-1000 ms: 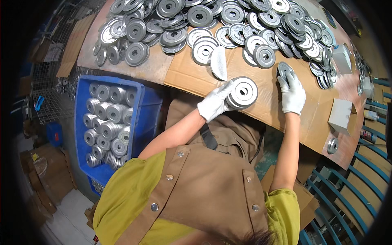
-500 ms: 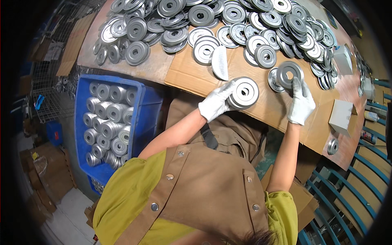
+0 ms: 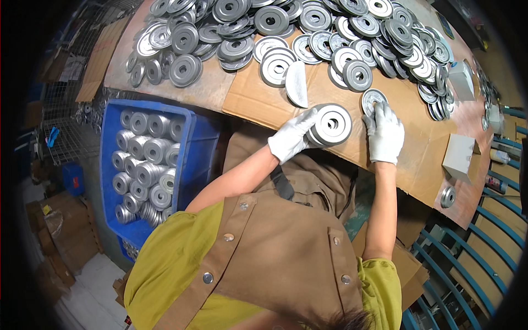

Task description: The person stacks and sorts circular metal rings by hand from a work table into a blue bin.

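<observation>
My left hand (image 3: 292, 136), in a white glove, is closed around a small stack of grey metal discs with center holes (image 3: 342, 130). It holds them at the near edge of the cardboard sheet. To its right, my gloved right hand (image 3: 386, 137) has its fingertips closed on the near edge of a single shiny metal disc (image 3: 372, 97). That disc lies at or just above the cardboard; its near rim is hidden by the fingers. A half-round whitish piece (image 3: 297, 84) lies beyond my left hand.
A large pile of similar discs (image 3: 269, 22) covers the far side of the table. The cardboard sheet (image 3: 410, 159) lies under my hands. At left stands a blue crate (image 3: 190, 148) holding rows of stacked discs. White boxes (image 3: 459, 158) and one loose disc (image 3: 448, 196) are at right.
The disc my right hand held up is gone from it, and the left hand's stack looks thicker. My right hand has moved left and nearer, onto the disc lying on the cardboard.
</observation>
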A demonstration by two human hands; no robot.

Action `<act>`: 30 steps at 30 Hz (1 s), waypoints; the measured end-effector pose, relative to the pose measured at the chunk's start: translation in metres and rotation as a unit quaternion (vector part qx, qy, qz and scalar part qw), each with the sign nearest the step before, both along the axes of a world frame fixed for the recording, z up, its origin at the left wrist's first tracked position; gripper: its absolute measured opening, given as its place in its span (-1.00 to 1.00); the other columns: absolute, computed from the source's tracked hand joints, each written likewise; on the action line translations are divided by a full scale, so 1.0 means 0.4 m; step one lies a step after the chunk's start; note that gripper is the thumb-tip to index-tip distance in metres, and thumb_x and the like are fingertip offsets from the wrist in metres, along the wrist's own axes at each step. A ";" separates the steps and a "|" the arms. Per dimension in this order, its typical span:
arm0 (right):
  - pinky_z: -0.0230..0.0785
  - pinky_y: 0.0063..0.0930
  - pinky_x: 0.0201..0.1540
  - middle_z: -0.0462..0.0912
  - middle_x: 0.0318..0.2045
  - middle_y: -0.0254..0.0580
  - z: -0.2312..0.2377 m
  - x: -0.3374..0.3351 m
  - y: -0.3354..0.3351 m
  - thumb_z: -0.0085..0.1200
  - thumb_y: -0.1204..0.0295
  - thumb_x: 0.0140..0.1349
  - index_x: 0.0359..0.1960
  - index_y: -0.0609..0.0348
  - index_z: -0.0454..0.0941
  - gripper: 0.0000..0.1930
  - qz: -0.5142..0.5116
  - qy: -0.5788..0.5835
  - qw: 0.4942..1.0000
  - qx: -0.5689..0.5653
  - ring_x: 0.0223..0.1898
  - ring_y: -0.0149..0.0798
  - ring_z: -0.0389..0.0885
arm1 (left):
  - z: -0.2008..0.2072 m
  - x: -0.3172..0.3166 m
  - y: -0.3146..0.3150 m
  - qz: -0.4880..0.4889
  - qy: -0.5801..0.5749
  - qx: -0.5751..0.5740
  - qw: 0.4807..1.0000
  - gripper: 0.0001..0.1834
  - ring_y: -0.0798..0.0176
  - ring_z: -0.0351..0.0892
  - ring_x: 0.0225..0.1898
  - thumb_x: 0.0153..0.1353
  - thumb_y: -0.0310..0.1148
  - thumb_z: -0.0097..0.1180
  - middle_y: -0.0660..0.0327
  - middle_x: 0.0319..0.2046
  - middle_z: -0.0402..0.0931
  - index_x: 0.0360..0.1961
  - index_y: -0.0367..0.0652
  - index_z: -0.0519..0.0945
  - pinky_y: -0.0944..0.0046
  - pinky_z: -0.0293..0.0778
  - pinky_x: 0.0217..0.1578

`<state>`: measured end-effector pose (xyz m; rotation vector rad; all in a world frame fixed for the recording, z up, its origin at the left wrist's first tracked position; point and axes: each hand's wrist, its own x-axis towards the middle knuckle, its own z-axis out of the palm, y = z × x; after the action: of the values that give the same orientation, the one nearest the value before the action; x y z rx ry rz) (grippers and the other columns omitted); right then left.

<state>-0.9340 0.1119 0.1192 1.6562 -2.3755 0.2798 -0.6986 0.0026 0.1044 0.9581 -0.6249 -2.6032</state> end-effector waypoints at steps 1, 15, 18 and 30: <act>0.47 -0.10 0.00 0.68 -0.02 -0.03 -0.003 -0.002 -0.002 0.28 0.22 0.24 0.13 0.16 0.51 -0.52 -0.003 -0.019 1.000 -0.012 -0.07 0.04 0.65 | 0.000 0.003 0.000 0.001 0.000 0.000 1.000 -0.52 0.17 0.63 0.16 0.57 -0.09 -0.10 0.16 0.20 0.52 0.37 -0.07 0.27 -0.02 0.69 0.07; 0.51 -0.36 0.06 0.72 -0.06 0.06 0.082 0.042 -0.124 0.28 0.11 0.31 0.16 0.30 0.60 -0.45 -0.068 -0.443 0.886 -0.119 -0.04 -0.08 0.71 | -0.001 0.009 0.005 0.003 0.036 -0.033 0.999 -0.36 0.24 0.60 0.18 0.47 0.05 0.06 0.22 0.20 0.54 0.40 -0.08 0.34 0.04 0.64 0.11; 0.43 -0.22 0.23 0.58 0.19 0.18 0.030 -0.002 -0.203 0.31 0.04 0.22 0.30 0.26 0.46 -0.27 0.000 -0.217 0.973 -0.077 0.18 0.10 0.59 | -0.019 0.005 0.000 -0.024 0.048 -0.030 0.998 -0.44 0.19 0.56 0.24 0.57 -0.05 -0.12 0.22 0.29 0.43 0.47 0.03 0.15 -0.08 0.62 0.16; 0.49 -0.45 0.15 0.76 0.02 -0.14 -0.042 -0.028 -0.083 0.23 0.42 0.33 0.08 0.04 0.71 -0.71 -0.105 -0.338 0.913 -0.203 0.02 -0.26 0.74 | -0.011 0.013 0.003 -0.014 0.061 -0.038 0.997 -0.44 0.20 0.56 0.24 0.57 -0.05 -0.11 0.19 0.26 0.48 0.44 -0.06 0.22 0.01 0.62 0.17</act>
<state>-0.9453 0.0786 0.1024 1.2113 -2.6494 1.3930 -0.6935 0.0036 0.1002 0.7656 -0.7030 -2.6188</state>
